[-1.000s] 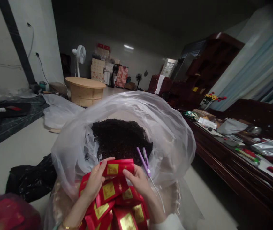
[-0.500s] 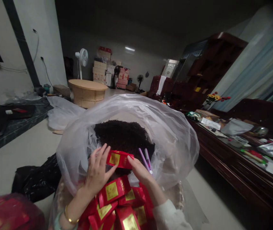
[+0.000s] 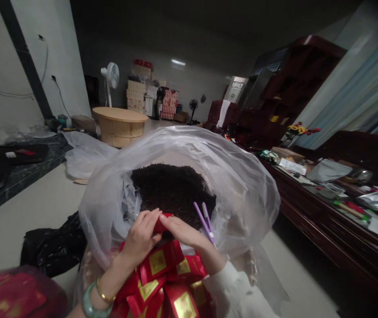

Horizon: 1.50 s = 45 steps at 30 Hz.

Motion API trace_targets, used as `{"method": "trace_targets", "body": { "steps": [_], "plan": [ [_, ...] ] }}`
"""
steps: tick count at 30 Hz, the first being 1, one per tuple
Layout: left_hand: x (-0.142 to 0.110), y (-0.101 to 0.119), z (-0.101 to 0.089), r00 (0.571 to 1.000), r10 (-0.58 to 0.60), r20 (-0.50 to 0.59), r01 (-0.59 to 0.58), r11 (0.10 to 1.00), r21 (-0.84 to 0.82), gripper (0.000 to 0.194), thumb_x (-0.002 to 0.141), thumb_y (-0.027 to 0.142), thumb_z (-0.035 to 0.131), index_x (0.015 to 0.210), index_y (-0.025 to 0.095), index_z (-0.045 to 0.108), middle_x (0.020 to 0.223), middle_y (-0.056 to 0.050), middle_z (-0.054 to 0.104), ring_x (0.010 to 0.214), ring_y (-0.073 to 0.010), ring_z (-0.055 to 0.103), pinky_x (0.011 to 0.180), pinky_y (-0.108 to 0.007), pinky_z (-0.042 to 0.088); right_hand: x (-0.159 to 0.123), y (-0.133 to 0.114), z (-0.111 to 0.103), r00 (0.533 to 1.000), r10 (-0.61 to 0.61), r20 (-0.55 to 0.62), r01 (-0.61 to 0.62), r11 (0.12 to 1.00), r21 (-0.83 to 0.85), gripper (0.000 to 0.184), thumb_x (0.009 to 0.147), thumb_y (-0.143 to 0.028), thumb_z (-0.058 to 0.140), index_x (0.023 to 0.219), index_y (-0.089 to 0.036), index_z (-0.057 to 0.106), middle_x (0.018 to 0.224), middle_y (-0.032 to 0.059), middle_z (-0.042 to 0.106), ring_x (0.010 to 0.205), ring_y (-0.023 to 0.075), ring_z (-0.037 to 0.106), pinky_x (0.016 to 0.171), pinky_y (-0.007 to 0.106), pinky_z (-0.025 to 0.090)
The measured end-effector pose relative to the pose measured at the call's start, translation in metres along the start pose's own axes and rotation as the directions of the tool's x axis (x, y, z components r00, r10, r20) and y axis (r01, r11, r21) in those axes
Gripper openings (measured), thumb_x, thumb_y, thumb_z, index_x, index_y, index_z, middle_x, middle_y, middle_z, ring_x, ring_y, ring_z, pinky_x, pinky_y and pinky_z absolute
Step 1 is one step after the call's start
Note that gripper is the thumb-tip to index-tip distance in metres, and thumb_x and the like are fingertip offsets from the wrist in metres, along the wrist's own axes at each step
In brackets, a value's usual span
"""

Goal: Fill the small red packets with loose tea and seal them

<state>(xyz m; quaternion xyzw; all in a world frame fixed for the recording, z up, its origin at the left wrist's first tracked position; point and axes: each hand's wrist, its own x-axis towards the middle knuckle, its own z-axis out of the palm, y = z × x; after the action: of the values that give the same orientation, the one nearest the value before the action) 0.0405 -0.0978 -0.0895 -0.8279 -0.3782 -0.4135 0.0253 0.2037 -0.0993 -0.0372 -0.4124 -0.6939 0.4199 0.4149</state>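
Observation:
My left hand point(image 3: 140, 238) and my right hand point(image 3: 185, 233) meet over one small red packet point(image 3: 160, 223), fingers closed on it so that only a sliver of red shows between them. The packet is held at the near edge of a heap of dark loose tea point(image 3: 172, 190) inside a big clear plastic bag point(image 3: 235, 176). Below my wrists lies a pile of red and gold packets point(image 3: 167, 282). A purple two-pronged tool point(image 3: 204, 218) sticks up just right of my right hand.
A dark wooden table point(image 3: 324, 221) with clutter runs along the right. On the floor lie a black plastic bag point(image 3: 47, 249) at left, a red bag point(image 3: 13, 296) at bottom left, a round wooden tub point(image 3: 120, 126) and a standing fan point(image 3: 109, 77) behind.
Both hands have drawn together over the red packet, which showed its gold label between them before and is mostly covered now. The hands sit slightly lower over the tea's edge.

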Motion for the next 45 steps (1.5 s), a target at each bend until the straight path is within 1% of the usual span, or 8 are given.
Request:
{"method": "trace_targets", "body": {
  "steps": [4,8,11,14,21,31,39,45],
  "plan": [
    [-0.005,-0.004,-0.001,0.997,-0.066,-0.043,0.065,0.997,-0.035,0.053,0.074,0.011,0.055,0.127,0.017,0.050,0.118,-0.011,0.064,0.108,-0.0271,0.056,0.092,-0.043,0.050,-0.004,-0.016,-0.006,0.985,-0.020,0.170,0.022,1.000,-0.009,0.054,0.090,-0.058,0.037,0.083,-0.020,0.074,0.082,0.0014,0.073,0.079,0.0176,0.065,0.083,0.036,0.053],
    [-0.004,-0.010,-0.009,0.961,-0.241,-0.138,0.230,0.969,-0.090,0.042,0.076,0.020,0.060,0.118,0.019,0.056,0.108,-0.010,0.067,0.100,-0.0258,0.061,0.089,-0.041,0.051,0.005,-0.016,-0.028,1.000,-0.013,-0.009,0.013,0.999,0.046,0.062,0.094,-0.058,0.025,0.107,-0.017,0.070,0.096,0.0089,0.073,0.093,0.0215,0.068,0.087,0.041,0.052],
    [-0.005,-0.014,-0.015,0.911,-0.364,-0.194,0.342,0.929,-0.138,0.037,0.076,0.026,0.062,0.112,0.019,0.060,0.101,-0.008,0.069,0.085,-0.0215,0.065,0.080,-0.034,0.053,0.020,0.005,-0.042,0.973,-0.087,-0.215,0.013,0.946,-0.325,0.061,0.086,-0.059,0.048,0.131,-0.018,0.053,0.134,0.0152,0.054,0.127,0.0281,0.048,0.105,0.049,0.037],
    [-0.007,-0.015,-0.017,0.874,-0.435,-0.216,0.408,0.899,-0.162,0.038,0.073,0.029,0.064,0.110,0.018,0.060,0.096,-0.007,0.070,0.073,-0.0188,0.066,0.073,-0.031,0.054,0.034,0.031,-0.043,0.994,0.004,-0.108,-0.075,0.742,-0.666,0.097,0.067,-0.060,0.070,0.145,-0.018,0.032,0.153,0.0205,0.024,0.142,0.0378,0.016,0.110,0.058,0.021],
    [-0.015,-0.017,-0.016,0.838,-0.513,-0.186,0.480,0.855,-0.199,0.042,0.072,0.032,0.065,0.112,0.018,0.060,0.101,-0.007,0.070,0.072,-0.0190,0.068,0.073,-0.030,0.055,0.068,0.048,-0.021,0.988,0.114,0.102,0.022,0.553,-0.833,0.099,0.072,-0.063,0.065,0.149,-0.019,0.021,0.155,0.0222,0.013,0.142,0.0409,0.012,0.109,0.060,0.019],
    [-0.018,-0.019,-0.014,0.824,-0.543,-0.161,0.506,0.834,-0.222,0.043,0.073,0.034,0.065,0.112,0.019,0.061,0.101,-0.008,0.069,0.075,-0.0197,0.068,0.075,-0.031,0.055,0.099,0.038,-0.011,0.864,-0.123,0.489,0.485,0.464,-0.741,0.060,0.075,-0.043,0.068,0.131,-0.029,0.052,0.143,0.0118,0.043,0.131,0.0347,0.035,0.103,0.052,0.031],
    [-0.019,-0.022,-0.012,0.839,-0.485,-0.246,0.440,0.871,-0.216,0.041,0.072,0.034,0.064,0.110,0.019,0.062,0.096,-0.006,0.071,0.069,-0.0189,0.069,0.069,-0.030,0.057,0.097,0.041,-0.015,0.898,-0.179,0.403,0.441,0.377,-0.815,0.030,0.079,-0.031,0.062,0.106,-0.019,0.063,0.108,0.0114,0.057,0.097,0.0236,0.049,0.084,0.037,0.042],
    [-0.020,-0.023,-0.010,0.837,-0.498,-0.228,0.462,0.866,-0.193,0.041,0.073,0.035,0.064,0.110,0.019,0.062,0.097,-0.007,0.071,0.072,-0.0196,0.069,0.070,-0.032,0.057,0.113,0.045,-0.014,0.945,-0.113,0.308,0.327,0.422,-0.846,0.073,0.078,-0.041,0.064,0.143,-0.024,0.035,0.152,0.0156,0.025,0.133,0.0363,0.028,0.099,0.050,0.034]
  ]
}}
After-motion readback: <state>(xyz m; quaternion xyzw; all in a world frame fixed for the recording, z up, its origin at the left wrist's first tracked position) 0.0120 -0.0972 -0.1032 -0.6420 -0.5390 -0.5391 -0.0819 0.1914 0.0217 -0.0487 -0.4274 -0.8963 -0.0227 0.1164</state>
